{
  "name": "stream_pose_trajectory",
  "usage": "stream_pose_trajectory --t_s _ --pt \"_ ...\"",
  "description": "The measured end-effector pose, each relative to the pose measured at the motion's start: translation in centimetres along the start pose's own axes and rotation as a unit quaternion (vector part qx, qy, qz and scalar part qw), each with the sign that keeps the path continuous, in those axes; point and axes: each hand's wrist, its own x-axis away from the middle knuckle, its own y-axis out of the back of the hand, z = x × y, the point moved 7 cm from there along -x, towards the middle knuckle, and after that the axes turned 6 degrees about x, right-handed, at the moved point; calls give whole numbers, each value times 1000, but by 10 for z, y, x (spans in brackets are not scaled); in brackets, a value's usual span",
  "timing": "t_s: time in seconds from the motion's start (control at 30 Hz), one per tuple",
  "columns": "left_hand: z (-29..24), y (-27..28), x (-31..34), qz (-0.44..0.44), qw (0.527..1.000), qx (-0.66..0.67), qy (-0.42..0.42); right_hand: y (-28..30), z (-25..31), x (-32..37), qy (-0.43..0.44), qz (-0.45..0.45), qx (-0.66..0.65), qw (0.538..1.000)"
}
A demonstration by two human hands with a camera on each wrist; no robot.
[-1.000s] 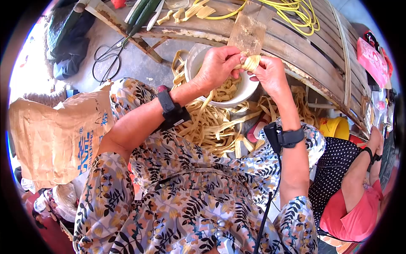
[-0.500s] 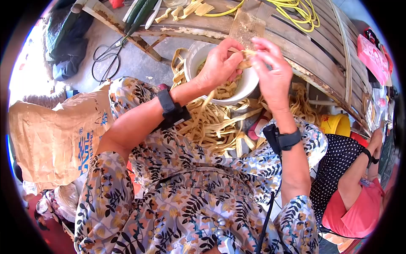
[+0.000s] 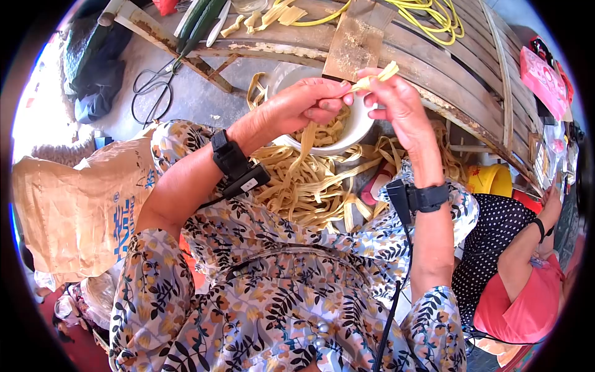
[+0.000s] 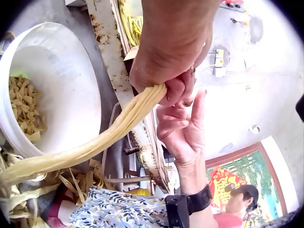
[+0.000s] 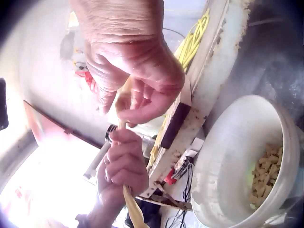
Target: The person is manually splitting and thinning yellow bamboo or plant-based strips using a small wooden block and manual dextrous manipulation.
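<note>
A long, pale-yellow, folded strip (image 4: 102, 137) that looks like tofu skin runs up from the heap into my left hand (image 3: 300, 108). My left fingers curl round it and pinch it near its upper end. Just to the right, my right hand (image 3: 401, 110) holds the short end (image 3: 388, 71) between thumb and bent fingers, the tip poking out past them. In the right wrist view, the fingertips of the two hands are close together along the strip. Below both hands stands a white bucket (image 3: 354, 137) with many short, knotted-looking yellow pieces (image 4: 26, 107) inside.
Loose strips (image 3: 304, 186) lie heaped between the knees. Ahead is a slatted bench (image 3: 427, 68) with a wooden board (image 3: 353, 46), yellow cord (image 3: 427, 18) and cucumbers (image 3: 201, 25). A brown paper sack (image 3: 80, 211) stands left. Another person (image 3: 517, 297) sits at right.
The strip was looped in a bundle between both hands; the right fingers spread off it, then pinched again. Now its end sticks out to the upper right, and the left hand has shifted slightly left.
</note>
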Motion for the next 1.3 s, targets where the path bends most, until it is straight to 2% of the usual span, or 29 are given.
stream_pose_trajectory --t_s 0.07,0.1,0.33,0.4,0.5,0.6,0.73,0.77,0.83,0.9,1.0,1.03,1.17,1.27,1.3 --pt "1 -4 -1 16 1000 -15 -2 -15 -7 -1 15 69 18 997" --pt "1 -6 -1 24 999 -23 -2 -19 -3 0 41 40 -12 998" --pt "-8 7 0 15 998 -55 -1 2 -6 -2 44 4 -58 997" --pt "-7 8 2 25 998 -58 11 3 -6 -3 42 2 -30 999" --pt "-14 8 3 -10 987 -157 -22 5 -5 -6 46 -7 7 999" --pt "-27 12 4 -72 938 -326 -90 13 -2 -8 60 -30 38 997" --pt "-41 20 0 -69 881 -457 -102 20 -3 -13 59 -45 39 996" --pt "-40 23 0 -78 882 -451 -109 22 -3 -15 57 -49 27 997" --pt "-45 19 0 -59 941 -315 -105 26 2 -20 55 -67 8 996" --pt "-63 14 -2 -63 969 -204 -122 22 15 -26 72 -71 -19 995" --pt "-104 -1 -7 -119 909 -340 -208 25 31 -40 117 -94 -66 986" --pt "-116 4 -16 -111 891 -361 -253 32 32 -49 133 -114 -81 981" --pt "-136 31 -36 -237 796 -449 -330 41 36 -70 169 -153 -99 969" --pt "-140 36 -42 -261 759 -474 -363 43 33 -79 172 -171 -95 966" --pt "-139 37 -44 -261 763 -469 -360 43 32 -80 170 -173 -97 965"
